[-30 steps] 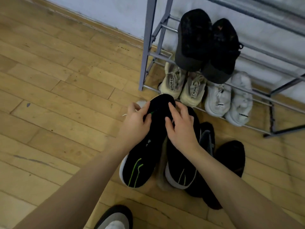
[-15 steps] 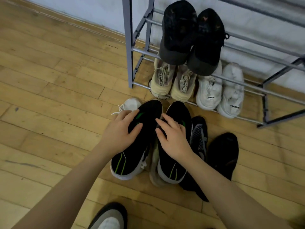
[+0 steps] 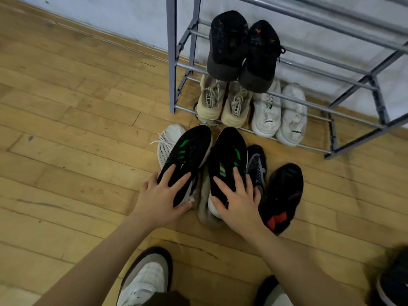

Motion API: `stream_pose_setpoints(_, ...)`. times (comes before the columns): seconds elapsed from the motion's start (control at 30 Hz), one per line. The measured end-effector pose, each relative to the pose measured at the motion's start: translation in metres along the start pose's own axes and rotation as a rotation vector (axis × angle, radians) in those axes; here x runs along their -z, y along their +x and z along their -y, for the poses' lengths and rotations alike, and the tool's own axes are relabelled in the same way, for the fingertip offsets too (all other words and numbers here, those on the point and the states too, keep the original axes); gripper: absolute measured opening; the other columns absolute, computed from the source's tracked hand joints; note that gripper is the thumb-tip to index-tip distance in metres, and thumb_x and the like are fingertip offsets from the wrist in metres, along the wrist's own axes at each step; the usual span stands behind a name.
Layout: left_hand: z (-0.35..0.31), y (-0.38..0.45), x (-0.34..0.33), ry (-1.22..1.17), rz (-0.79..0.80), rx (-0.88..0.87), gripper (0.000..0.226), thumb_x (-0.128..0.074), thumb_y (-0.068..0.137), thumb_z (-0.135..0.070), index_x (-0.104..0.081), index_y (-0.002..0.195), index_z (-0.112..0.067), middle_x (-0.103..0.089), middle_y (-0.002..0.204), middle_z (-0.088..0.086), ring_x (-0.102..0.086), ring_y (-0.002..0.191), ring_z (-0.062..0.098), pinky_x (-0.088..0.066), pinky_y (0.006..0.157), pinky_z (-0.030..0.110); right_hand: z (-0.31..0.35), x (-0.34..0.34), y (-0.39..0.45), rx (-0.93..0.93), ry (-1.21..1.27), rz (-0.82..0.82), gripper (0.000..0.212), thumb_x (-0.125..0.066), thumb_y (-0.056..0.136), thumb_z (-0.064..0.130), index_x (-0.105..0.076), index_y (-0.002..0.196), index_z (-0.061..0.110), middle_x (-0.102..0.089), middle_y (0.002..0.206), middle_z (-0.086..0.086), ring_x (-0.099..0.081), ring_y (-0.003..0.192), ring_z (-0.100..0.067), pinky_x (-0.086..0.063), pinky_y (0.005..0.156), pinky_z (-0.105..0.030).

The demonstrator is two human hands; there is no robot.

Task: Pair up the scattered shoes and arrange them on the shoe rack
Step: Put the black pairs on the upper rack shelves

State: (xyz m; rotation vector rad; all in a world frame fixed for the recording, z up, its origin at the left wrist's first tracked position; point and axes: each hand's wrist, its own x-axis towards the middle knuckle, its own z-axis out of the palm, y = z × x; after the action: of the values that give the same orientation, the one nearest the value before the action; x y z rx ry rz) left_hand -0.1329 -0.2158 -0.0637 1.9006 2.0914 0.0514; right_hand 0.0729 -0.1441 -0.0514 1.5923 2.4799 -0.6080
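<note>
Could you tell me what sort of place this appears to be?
Probably an indoor entryway or hallway: a metal shoe rack stands against a pale wall on a wood plank floor, with loose shoes scattered before it.

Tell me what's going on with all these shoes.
A person is sorting shoes on the wooden floor in front of a metal shoe rack. The left hand rests on one black-and-green sneaker and the right hand on its mate, side by side, toes toward the rack. On the rack sit a black pair, a beige pair and a white pair. A white sneaker, a grey mesh shoe and a black-and-red shoe lie loose nearby.
</note>
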Motion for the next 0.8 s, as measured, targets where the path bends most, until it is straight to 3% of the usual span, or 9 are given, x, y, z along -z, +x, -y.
stream_pose_setpoints(0.17, -0.003, 0.002, -0.008, -0.092, -0.044, -0.029, 0.071, -0.034, 0.078, -0.069, -0.012, 0.142, -0.050, -0.024, 0.150, 0.009, -0.045, 0.104, 0.048, -0.052, 0.076, 0.052, 0.002, -0.004, -0.003, -0.030, 0.128, 0.064, 0.073, -0.044, 0.083, 0.068, 0.000, 0.140, 0.056, 0.023, 0.154, 0.002, 0.008, 0.141, -0.038, -0.013, 0.111, -0.056)
stream_pose_setpoints(0.23, -0.002, 0.001, -0.008, -0.093, -0.074, -0.057, 0.065, -0.032, 0.081, -0.067, -0.016, 0.142, -0.050, -0.027, 0.148, 0.009, -0.047, 0.100, 0.048, -0.054, 0.072, 0.050, 0.002, -0.008, -0.003, 0.020, 0.099, 0.031, 0.071, -0.042, 0.084, 0.067, 0.003, 0.138, 0.059, 0.024, 0.154, 0.004, 0.008, 0.139, -0.042, -0.013, 0.110, -0.059)
stream_pose_setpoints(0.37, -0.001, -0.001, -0.005, -0.059, -0.081, -0.100, 0.053, -0.033, 0.084, -0.060, -0.036, 0.135, -0.045, -0.043, 0.139, 0.011, -0.050, 0.095, 0.049, -0.054, 0.057, 0.045, 0.000, -0.013, -0.001, 0.085, 0.024, 0.038, 0.059, -0.038, 0.088, 0.064, -0.012, 0.140, 0.055, 0.025, 0.153, 0.010, 0.011, 0.137, -0.046, -0.010, 0.110, -0.060)
stream_pose_setpoints(0.47, -0.004, -0.001, -0.005, -0.076, -0.072, -0.075, 0.051, -0.034, 0.081, -0.059, -0.042, 0.129, -0.043, -0.046, 0.136, 0.009, -0.050, 0.096, 0.050, -0.054, 0.053, 0.044, 0.002, -0.013, 0.000, 0.064, 0.052, 0.055, 0.058, -0.046, 0.089, 0.057, -0.024, 0.141, 0.047, 0.012, 0.157, 0.002, 0.011, 0.137, -0.046, -0.006, 0.111, -0.058)
stream_pose_setpoints(0.6, -0.005, -0.003, 0.003, -0.162, -0.132, -0.038, 0.050, -0.038, 0.081, -0.056, -0.048, 0.127, -0.042, -0.044, 0.136, 0.004, -0.049, 0.100, 0.044, -0.054, 0.054, 0.041, 0.009, -0.010, -0.001, 0.037, 0.160, -0.074, 0.049, -0.052, 0.090, 0.044, -0.041, 0.137, 0.037, -0.015, 0.154, -0.006, 0.001, 0.138, -0.042, -0.004, 0.113, -0.054)
stream_pose_setpoints(0.7, -0.009, -0.008, 0.014, -0.217, -0.220, -0.018, 0.049, -0.040, 0.082, -0.055, -0.053, 0.126, -0.040, -0.046, 0.134, 0.003, -0.050, 0.100, 0.040, -0.054, 0.055, 0.039, 0.019, 0.001, -0.006, 0.039, 0.268, -0.169, 0.047, -0.050, 0.087, 0.046, -0.048, 0.133, 0.035, -0.024, 0.152, -0.007, -0.007, 0.137, -0.041, -0.005, 0.112, -0.052)
stream_pose_setpoints(0.8, -0.013, -0.015, 0.027, -0.281, -0.293, 0.027, 0.050, -0.041, 0.081, -0.053, -0.055, 0.126, -0.037, -0.046, 0.135, 0.005, -0.051, 0.102, 0.041, -0.053, 0.066, 0.042, 0.033, 0.015, -0.014, 0.103, 0.275, -0.195, 0.048, -0.045, 0.085, 0.047, -0.051, 0.131, 0.036, -0.028, 0.151, -0.006, -0.012, 0.137, -0.042, -0.013, 0.112, -0.055)
